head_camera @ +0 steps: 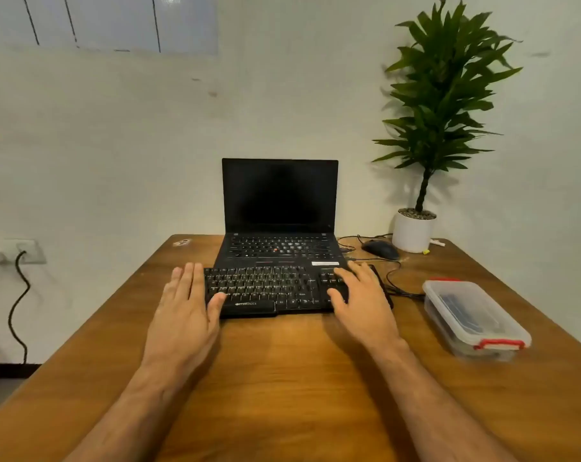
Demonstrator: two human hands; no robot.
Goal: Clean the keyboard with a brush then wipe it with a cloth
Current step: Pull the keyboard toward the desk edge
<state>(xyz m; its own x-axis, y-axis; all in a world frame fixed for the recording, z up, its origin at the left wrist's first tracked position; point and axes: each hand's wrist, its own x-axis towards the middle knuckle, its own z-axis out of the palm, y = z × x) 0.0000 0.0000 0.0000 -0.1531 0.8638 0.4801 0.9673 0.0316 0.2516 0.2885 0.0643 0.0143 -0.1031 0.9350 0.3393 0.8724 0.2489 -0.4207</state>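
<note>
A black external keyboard lies on the wooden table, just in front of an open laptop. My left hand is at the keyboard's left end, fingers straight, thumb touching its front left corner. My right hand lies over the keyboard's right end, fingers spread and relaxed on the number keys. Neither hand holds anything. No brush or cloth shows in the open; dark items lie inside a closed clear plastic box with red clips at the right.
The black laptop with a dark screen stands behind the keyboard. A black mouse and its cables lie to the right rear. A potted plant stands at the back right corner. A wall socket with a cord is at left.
</note>
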